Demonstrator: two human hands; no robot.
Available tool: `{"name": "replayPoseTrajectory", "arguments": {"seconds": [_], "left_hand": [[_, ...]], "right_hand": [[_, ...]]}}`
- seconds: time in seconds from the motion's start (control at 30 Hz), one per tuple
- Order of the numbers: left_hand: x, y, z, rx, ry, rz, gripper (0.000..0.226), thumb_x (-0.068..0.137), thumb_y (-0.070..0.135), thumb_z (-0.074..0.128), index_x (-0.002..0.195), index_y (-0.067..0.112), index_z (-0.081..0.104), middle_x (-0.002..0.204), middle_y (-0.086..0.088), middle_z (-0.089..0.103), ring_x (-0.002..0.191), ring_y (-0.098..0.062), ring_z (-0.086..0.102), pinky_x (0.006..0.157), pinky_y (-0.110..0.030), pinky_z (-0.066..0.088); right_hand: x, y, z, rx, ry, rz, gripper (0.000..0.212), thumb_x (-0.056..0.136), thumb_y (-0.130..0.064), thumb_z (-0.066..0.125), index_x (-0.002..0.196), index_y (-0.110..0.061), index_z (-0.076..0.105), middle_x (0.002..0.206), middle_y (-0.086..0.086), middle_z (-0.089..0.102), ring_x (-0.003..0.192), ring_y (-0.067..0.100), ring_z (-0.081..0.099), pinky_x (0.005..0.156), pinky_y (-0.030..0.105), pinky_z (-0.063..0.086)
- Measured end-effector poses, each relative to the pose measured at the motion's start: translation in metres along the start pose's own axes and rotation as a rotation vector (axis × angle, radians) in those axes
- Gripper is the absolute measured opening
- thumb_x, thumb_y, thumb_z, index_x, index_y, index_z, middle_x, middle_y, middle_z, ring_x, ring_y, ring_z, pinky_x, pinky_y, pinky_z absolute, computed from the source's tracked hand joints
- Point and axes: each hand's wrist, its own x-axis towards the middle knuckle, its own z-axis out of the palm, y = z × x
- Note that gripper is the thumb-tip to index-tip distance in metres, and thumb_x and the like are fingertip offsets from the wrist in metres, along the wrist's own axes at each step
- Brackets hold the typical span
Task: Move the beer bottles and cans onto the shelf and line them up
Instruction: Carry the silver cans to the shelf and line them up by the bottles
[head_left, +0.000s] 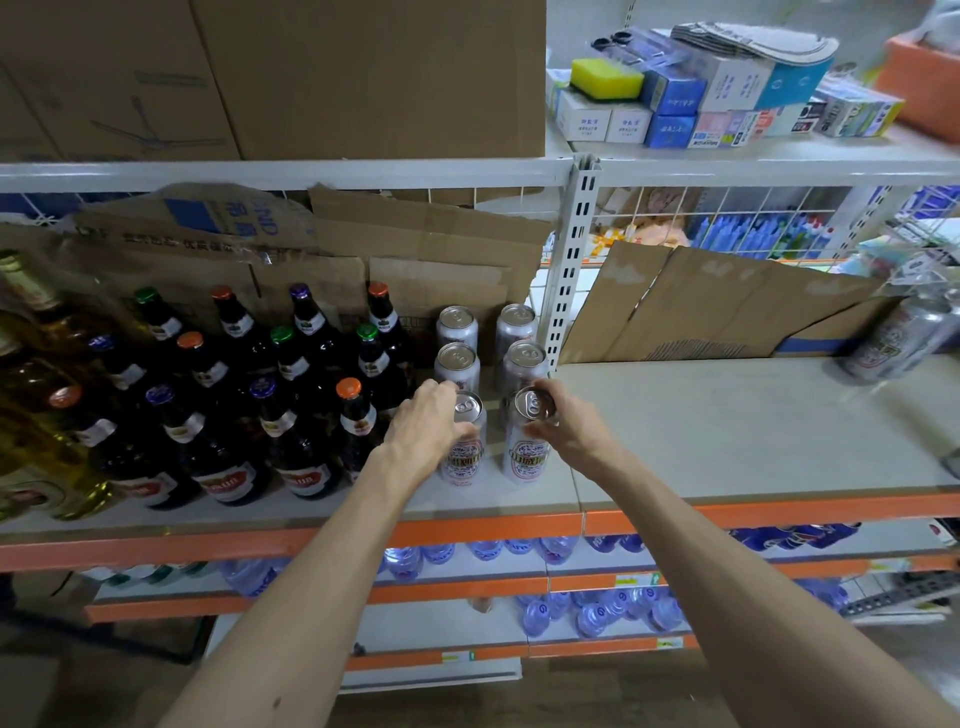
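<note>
On the grey shelf (727, 431) stand several dark beer bottles (291, 431) with coloured caps, in rows at the left. To their right, silver beer cans stand in two columns. My left hand (431, 421) grips the front left can (465, 457) near its top. My right hand (566, 421) holds the front right can (525, 452) by its rim. Both cans stand upright on the shelf. Two more cans (457, 361) (524, 358) stand right behind them, and two further back against the cardboard.
Yellow-green bottles (31, 389) stand at the far left. Flattened cardboard (701, 306) leans along the shelf's back. A white upright post (574, 270) divides the bays. A blurred silver can (893, 343) lies at the far right. Water bottles fill the lower shelves.
</note>
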Motion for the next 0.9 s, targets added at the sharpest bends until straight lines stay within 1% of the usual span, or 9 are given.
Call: {"name": "replayPoseTrajectory", "arguments": {"seconds": [0.17, 0.27, 0.37, 0.53, 0.6, 0.67, 0.73, 0.77, 0.9], "left_hand": [[0.001, 0.000, -0.003, -0.005, -0.020, -0.004, 0.056, 0.083, 0.038, 0.075, 0.127, 0.010, 0.055, 0.121, -0.011, 0.057, 0.108, -0.032, 0.061, 0.085, -0.041, 0.049], [0.000, 0.000, -0.003, -0.009, -0.023, 0.009, 0.052, 0.084, 0.036, 0.074, 0.125, 0.010, 0.056, 0.120, -0.010, 0.056, 0.107, -0.032, 0.061, 0.082, -0.039, 0.048], [0.000, 0.000, -0.004, -0.017, -0.023, 0.012, 0.051, 0.083, 0.035, 0.075, 0.124, 0.011, 0.057, 0.119, -0.008, 0.057, 0.106, -0.031, 0.061, 0.079, -0.036, 0.046], [-0.003, 0.002, -0.006, 0.003, -0.039, 0.000, 0.057, 0.082, 0.038, 0.076, 0.126, 0.011, 0.053, 0.123, -0.010, 0.057, 0.108, -0.032, 0.061, 0.080, -0.039, 0.047], [-0.007, 0.008, -0.013, 0.055, -0.024, 0.004, 0.066, 0.080, 0.044, 0.077, 0.129, 0.012, 0.048, 0.125, -0.009, 0.055, 0.111, -0.033, 0.059, 0.079, -0.042, 0.046], [-0.008, 0.025, -0.025, 0.114, 0.100, 0.066, 0.065, 0.082, 0.045, 0.074, 0.132, 0.014, 0.046, 0.126, -0.007, 0.055, 0.115, -0.031, 0.057, 0.080, -0.045, 0.048], [-0.006, 0.057, -0.036, 0.068, 0.249, 0.162, 0.047, 0.089, 0.039, 0.067, 0.128, 0.016, 0.053, 0.123, -0.006, 0.059, 0.114, -0.030, 0.057, 0.081, -0.043, 0.049], [-0.003, 0.079, -0.039, 0.025, 0.272, 0.205, 0.039, 0.091, 0.036, 0.064, 0.124, 0.017, 0.057, 0.120, -0.005, 0.060, 0.113, -0.030, 0.058, 0.081, -0.043, 0.049], [0.007, 0.176, -0.014, 0.012, 0.097, 0.339, 0.033, 0.092, 0.032, 0.062, 0.121, 0.016, 0.062, 0.122, -0.007, 0.062, 0.115, -0.030, 0.058, 0.089, -0.042, 0.049]], "right_hand": [[0.000, 0.000, -0.002, -0.003, -0.025, 0.004, 0.061, 0.084, -0.008, 0.073, 0.138, -0.013, 0.045, 0.127, 0.009, 0.062, 0.108, 0.023, 0.059, 0.085, 0.026, 0.043], [0.000, 0.001, -0.003, 0.009, -0.034, 0.001, 0.061, 0.085, -0.007, 0.071, 0.139, -0.015, 0.044, 0.126, 0.008, 0.061, 0.097, 0.015, 0.054, 0.080, 0.023, 0.039], [0.001, 0.002, -0.002, 0.007, -0.028, 0.004, 0.060, 0.086, -0.006, 0.070, 0.139, -0.014, 0.044, 0.125, 0.009, 0.061, 0.095, 0.013, 0.052, 0.079, 0.022, 0.038], [0.001, 0.004, 0.000, 0.005, -0.036, 0.001, 0.060, 0.086, -0.011, 0.071, 0.139, -0.014, 0.042, 0.127, 0.011, 0.061, 0.097, 0.017, 0.055, 0.081, 0.025, 0.040], [-0.001, 0.006, -0.005, -0.004, -0.016, 0.025, 0.062, 0.089, -0.021, 0.069, 0.142, -0.010, 0.039, 0.133, 0.016, 0.057, 0.109, 0.027, 0.058, 0.086, 0.031, 0.043], [-0.006, 0.008, -0.016, -0.047, 0.028, 0.046, 0.061, 0.095, -0.030, 0.062, 0.145, -0.006, 0.035, 0.142, 0.019, 0.049, 0.126, 0.033, 0.050, 0.098, 0.037, 0.040], [-0.015, 0.013, -0.032, -0.076, 0.076, 0.086, 0.056, 0.098, -0.030, 0.056, 0.144, -0.003, 0.036, 0.143, 0.021, 0.048, 0.130, 0.034, 0.046, 0.102, 0.039, 0.037], [-0.021, 0.018, -0.041, -0.084, 0.108, 0.113, 0.054, 0.099, -0.030, 0.054, 0.143, -0.003, 0.038, 0.141, 0.022, 0.049, 0.129, 0.035, 0.047, 0.102, 0.040, 0.037], [-0.054, 0.056, -0.099, -0.170, 0.230, 0.225, 0.053, 0.099, -0.031, 0.052, 0.143, -0.005, 0.039, 0.143, 0.018, 0.049, 0.130, 0.033, 0.047, 0.105, 0.040, 0.037]]}}
